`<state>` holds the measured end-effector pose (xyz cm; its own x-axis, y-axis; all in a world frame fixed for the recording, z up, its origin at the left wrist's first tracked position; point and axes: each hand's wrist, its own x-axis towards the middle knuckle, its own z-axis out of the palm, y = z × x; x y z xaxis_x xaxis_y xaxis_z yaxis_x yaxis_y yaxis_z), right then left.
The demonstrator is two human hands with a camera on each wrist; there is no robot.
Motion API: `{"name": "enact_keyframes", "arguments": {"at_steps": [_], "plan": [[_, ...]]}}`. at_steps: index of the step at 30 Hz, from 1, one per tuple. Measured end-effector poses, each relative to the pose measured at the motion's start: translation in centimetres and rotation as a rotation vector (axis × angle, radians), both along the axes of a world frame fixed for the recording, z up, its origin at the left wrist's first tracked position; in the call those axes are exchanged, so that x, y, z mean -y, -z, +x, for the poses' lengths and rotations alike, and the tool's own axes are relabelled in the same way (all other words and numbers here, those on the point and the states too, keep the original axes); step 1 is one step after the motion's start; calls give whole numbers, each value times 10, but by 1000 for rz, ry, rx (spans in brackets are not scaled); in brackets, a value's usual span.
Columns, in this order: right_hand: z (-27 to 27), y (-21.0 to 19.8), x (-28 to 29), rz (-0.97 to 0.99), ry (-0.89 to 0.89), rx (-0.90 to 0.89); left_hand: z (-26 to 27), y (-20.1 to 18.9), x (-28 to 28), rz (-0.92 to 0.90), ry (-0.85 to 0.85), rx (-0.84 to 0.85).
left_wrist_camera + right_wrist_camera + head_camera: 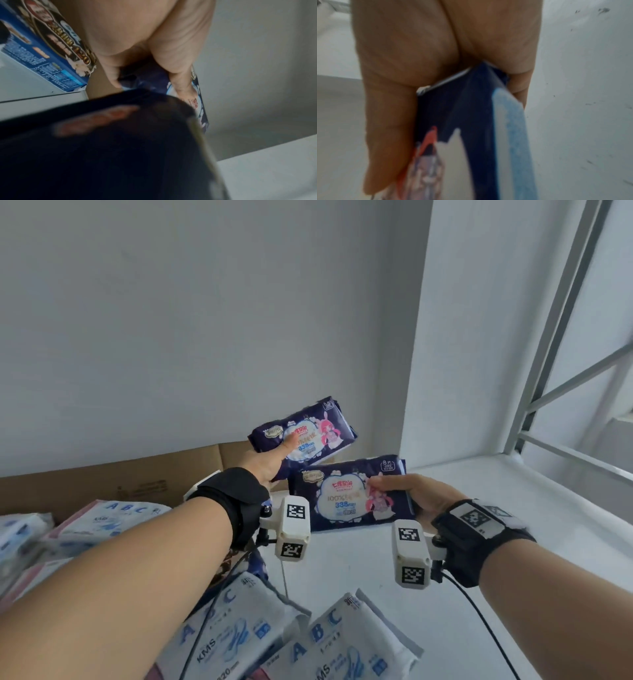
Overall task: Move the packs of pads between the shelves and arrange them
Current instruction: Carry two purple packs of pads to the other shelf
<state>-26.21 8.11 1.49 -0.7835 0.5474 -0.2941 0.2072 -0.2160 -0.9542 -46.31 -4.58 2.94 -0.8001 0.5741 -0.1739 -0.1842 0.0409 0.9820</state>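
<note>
Each hand holds a dark navy pack of pads printed with a pink cartoon figure. My left hand (274,458) grips the far pack (310,431) by its left end, thumb on the front, lifted and tilted above the white shelf (496,508). The left wrist view shows the same pack (149,79) pinched between thumb and fingers. My right hand (411,494) grips the nearer pack (346,494) by its right end, low over the shelf. In the right wrist view this pack (471,115) sits between thumb and fingers.
White ABC packs (239,628) lie at the shelf's near edge, with more (102,518) piled at the left. A brown cardboard box (120,484) stands behind them against the grey wall. A metal shelf frame (565,354) rises at the right. A blue printed carton (42,44) shows in the left wrist view.
</note>
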Motion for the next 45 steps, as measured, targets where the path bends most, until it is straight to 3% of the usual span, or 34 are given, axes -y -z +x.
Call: {"name": "enact_keyframes", "arguments": {"at_steps": [4, 9, 20, 29, 33, 39, 45], "plan": [[24, -25, 45, -63, 66, -216, 20, -20, 51, 176, -18, 67], [47, -37, 113, -115, 130, -405, 58, -27, 126, 236, 22, 51], [140, -33, 200, -177, 139, -440, 137, -24, 210, 198, 47, 18], [253, -25, 205, -189, 233, -498, 247, -21, 191, 248, 184, 187], [341, -14, 195, -207, 288, -518, 328, -8, 165, 255, 220, 181], [485, -2, 164, -204, 344, -407, 461, 21, 112, 179, 247, 244], [582, -2, 129, -192, 354, -319, 546, 34, 67, 108, 248, 201]]}}
